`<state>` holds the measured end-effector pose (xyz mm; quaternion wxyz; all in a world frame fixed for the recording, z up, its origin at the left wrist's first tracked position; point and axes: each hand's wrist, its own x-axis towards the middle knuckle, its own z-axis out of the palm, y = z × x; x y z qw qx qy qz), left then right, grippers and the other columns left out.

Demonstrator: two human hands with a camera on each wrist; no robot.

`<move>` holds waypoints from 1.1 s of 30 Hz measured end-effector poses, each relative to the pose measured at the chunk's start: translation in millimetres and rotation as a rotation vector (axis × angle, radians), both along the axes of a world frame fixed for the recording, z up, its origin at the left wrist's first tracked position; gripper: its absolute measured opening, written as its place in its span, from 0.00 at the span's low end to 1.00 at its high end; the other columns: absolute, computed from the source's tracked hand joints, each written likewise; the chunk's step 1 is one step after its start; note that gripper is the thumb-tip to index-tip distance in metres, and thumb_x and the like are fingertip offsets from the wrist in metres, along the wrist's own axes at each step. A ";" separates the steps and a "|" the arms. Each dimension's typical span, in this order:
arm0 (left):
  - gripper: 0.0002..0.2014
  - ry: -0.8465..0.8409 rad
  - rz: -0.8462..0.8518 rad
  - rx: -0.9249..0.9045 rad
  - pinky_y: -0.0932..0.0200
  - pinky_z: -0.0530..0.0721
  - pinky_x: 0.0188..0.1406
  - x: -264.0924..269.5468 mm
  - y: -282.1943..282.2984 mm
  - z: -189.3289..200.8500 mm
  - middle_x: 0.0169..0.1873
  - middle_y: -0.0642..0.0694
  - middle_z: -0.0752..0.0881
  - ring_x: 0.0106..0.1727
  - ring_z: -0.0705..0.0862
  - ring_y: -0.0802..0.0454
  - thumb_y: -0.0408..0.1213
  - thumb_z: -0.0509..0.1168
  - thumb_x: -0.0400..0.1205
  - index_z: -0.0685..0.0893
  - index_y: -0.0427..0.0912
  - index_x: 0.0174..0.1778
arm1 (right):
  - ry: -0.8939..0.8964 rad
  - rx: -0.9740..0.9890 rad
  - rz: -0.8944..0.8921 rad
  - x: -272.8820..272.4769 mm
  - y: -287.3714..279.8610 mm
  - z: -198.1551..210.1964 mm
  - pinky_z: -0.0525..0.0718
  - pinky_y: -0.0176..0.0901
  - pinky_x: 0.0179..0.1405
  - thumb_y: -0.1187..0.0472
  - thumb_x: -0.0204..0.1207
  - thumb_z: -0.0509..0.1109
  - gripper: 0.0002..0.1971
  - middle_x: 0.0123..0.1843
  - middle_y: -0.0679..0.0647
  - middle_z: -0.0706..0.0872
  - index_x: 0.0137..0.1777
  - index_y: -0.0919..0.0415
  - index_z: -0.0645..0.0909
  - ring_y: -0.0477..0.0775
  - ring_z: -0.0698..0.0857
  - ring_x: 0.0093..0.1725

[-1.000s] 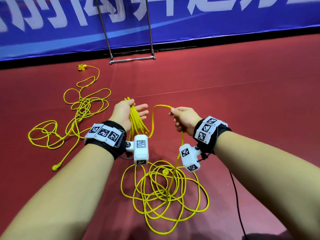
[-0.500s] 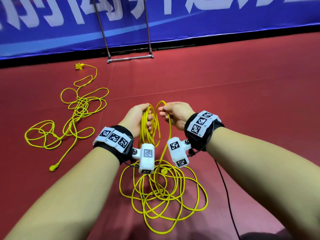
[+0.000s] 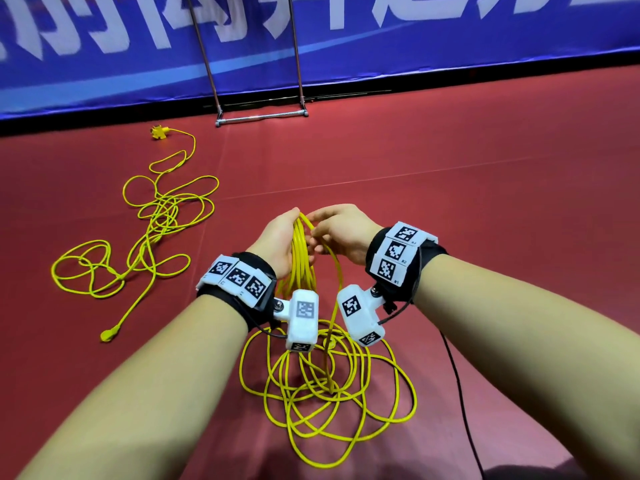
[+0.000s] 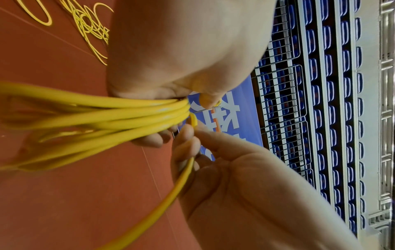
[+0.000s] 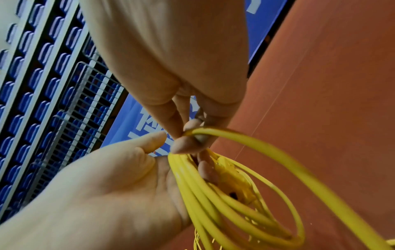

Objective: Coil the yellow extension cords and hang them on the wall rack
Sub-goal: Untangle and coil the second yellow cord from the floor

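Head view: cord loops (image 3: 302, 251) between fingers (image 3: 313, 250)

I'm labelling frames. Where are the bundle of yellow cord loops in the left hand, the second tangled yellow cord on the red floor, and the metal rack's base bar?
Bundle of yellow cord loops (image 3: 300, 252): head view, strands below the left hand's grip.
Second tangled yellow cord (image 3: 162, 216): head view, knotted middle.
Metal rack's base bar (image 3: 262, 116): head view, mid-bar.

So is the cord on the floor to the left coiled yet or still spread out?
Spread out: the left cord lies in loose tangled loops on the red floor, untouched.
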<state>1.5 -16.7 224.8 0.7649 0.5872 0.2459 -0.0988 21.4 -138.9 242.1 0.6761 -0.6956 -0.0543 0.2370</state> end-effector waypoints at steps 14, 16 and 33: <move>0.12 -0.057 0.089 -0.012 0.65 0.73 0.17 2.9 0.1 -5.6 0.16 0.45 0.70 0.13 0.69 0.52 0.39 0.59 0.88 0.77 0.39 0.39 | -0.109 -0.064 -0.112 -7.0 11.1 -8.6 0.85 0.44 0.24 0.79 0.73 0.72 0.10 0.31 0.63 0.85 0.52 0.71 0.78 0.56 0.86 0.26; 0.10 -0.057 0.120 0.006 0.64 0.73 0.17 4.3 1.8 -7.3 0.17 0.44 0.71 0.13 0.69 0.50 0.38 0.60 0.88 0.77 0.37 0.42 | -0.111 -0.045 -0.094 -7.6 11.2 -7.8 0.85 0.43 0.24 0.79 0.73 0.71 0.11 0.30 0.62 0.84 0.51 0.68 0.77 0.54 0.85 0.24; 0.11 -0.187 0.593 -0.365 0.58 0.83 0.28 7.1 56.7 31.5 0.20 0.51 0.77 0.19 0.82 0.51 0.39 0.55 0.87 0.71 0.44 0.38 | 0.005 0.058 0.525 -11.3 4.0 -13.5 0.78 0.41 0.33 0.66 0.85 0.62 0.08 0.33 0.60 0.80 0.44 0.61 0.76 0.54 0.82 0.29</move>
